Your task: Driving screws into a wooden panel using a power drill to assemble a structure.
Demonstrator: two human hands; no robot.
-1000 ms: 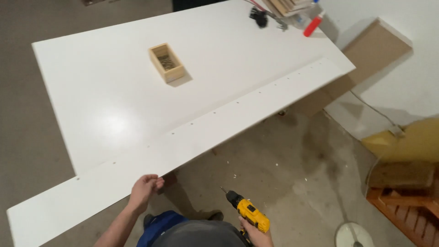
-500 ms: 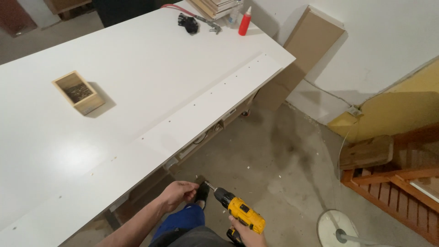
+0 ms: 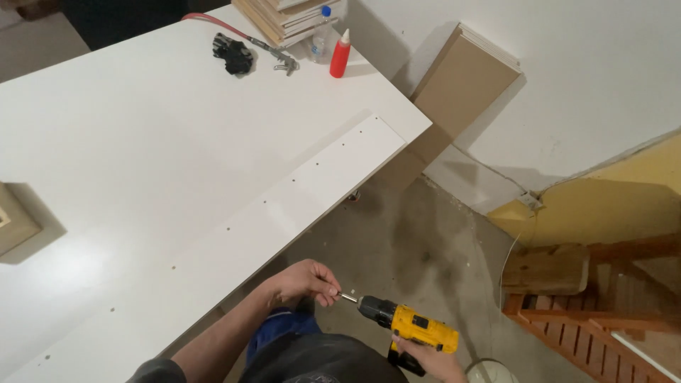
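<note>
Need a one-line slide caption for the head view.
Left hand pinches the bit of a yellow cordless drill held by the right hand, beside a white panel.

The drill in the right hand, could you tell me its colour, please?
Yellow drill with black chuck, head view.

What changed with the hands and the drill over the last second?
The left hand let go of the white panel's edge and came across to the yellow drill; its fingers now pinch the bit at the chuck. The right hand holds the drill as before. The red bottle stayed put.
</note>
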